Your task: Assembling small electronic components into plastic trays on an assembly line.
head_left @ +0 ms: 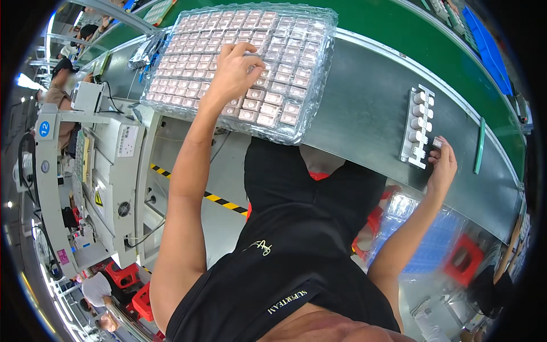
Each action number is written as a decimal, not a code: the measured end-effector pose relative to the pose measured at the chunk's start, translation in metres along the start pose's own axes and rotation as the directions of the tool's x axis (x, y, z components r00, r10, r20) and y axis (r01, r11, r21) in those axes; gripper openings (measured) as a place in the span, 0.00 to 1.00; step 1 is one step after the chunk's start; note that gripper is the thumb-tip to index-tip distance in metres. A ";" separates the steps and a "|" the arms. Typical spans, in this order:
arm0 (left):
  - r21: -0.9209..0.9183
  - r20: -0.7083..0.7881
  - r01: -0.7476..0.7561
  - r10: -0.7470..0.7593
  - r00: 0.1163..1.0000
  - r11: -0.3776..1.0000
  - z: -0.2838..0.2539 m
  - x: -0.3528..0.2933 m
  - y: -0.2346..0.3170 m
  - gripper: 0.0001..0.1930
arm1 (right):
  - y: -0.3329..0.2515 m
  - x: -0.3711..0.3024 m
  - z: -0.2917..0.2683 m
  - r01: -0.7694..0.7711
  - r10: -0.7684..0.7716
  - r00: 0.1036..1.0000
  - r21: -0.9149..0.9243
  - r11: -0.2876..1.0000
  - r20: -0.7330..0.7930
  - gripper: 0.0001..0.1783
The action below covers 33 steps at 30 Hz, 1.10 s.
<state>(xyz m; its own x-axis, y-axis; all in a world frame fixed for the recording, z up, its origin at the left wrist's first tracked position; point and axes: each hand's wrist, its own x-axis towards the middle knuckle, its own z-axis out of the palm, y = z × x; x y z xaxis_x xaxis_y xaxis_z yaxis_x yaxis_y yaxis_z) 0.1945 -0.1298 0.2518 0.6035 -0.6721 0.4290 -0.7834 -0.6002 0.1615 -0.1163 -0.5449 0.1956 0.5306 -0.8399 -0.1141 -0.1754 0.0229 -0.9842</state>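
A clear plastic blister tray [293, 134] lies at the left of the bench, with many small pale pink block-shaped parts [248, 115] in its pockets. My left hand [235, 74] is over its middle, fingers bent and closed down toward the parts; whatever is between the fingertips is hidden. At the right, my right hand [443, 168] pinches a small pale block [437, 142] between thumb and fingers. Just left of that hand stands a metal fixture [406, 147] bearing a row of several white cylindrical pieces [417, 123]. Some tray pockets on the right side look bare.
Behind the grey bench [359, 85] runs a green conveyor belt [393, 25] along a metal rail. A green strip [479, 145] lies right of the fixture. A machine [114, 165] stands at left. Blue-tinted plastic trays [416, 233] and a red stool [464, 259] are below the bench.
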 end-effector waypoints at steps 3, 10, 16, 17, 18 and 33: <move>-0.031 -0.065 -0.018 0.016 0.998 0.999 -0.003 0.007 0.005 0.07 | -0.014 -0.013 0.010 0.150 -0.151 0.987 -0.031 0.988 -0.054 0.19; -0.627 -0.124 -0.272 0.251 0.960 0.730 -0.008 0.007 0.121 0.16 | -0.084 -0.068 0.091 0.308 -0.254 0.883 -0.079 0.948 0.395 0.17; -0.657 -0.227 -0.455 0.419 0.879 0.601 0.009 0.007 0.169 0.19 | -0.072 -0.087 0.128 0.136 -0.211 0.757 0.168 0.976 0.618 0.11; -0.676 -0.205 -0.418 0.389 0.898 0.607 0.007 0.004 0.169 0.18 | -0.072 -0.090 0.132 0.122 -0.205 0.757 0.174 0.977 0.620 0.11; -0.697 -0.185 -0.381 0.361 0.914 0.607 0.004 0.000 0.167 0.17 | -0.069 -0.088 0.135 0.023 -0.172 0.731 0.228 0.973 0.661 0.11; -0.037 -0.253 0.128 -0.133 0.958 0.991 -0.021 0.013 -0.002 0.18 | -0.046 -0.021 0.043 0.202 -0.225 0.956 0.135 0.970 0.189 0.17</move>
<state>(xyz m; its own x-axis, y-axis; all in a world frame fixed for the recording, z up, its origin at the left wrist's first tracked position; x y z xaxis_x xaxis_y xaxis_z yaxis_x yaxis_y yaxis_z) 0.2007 -0.1277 0.2760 0.6448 -0.4545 0.6145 -0.7049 -0.6645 0.2481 -0.0840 -0.5049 0.2373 0.7031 -0.7057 0.0870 0.0490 -0.0740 -0.9961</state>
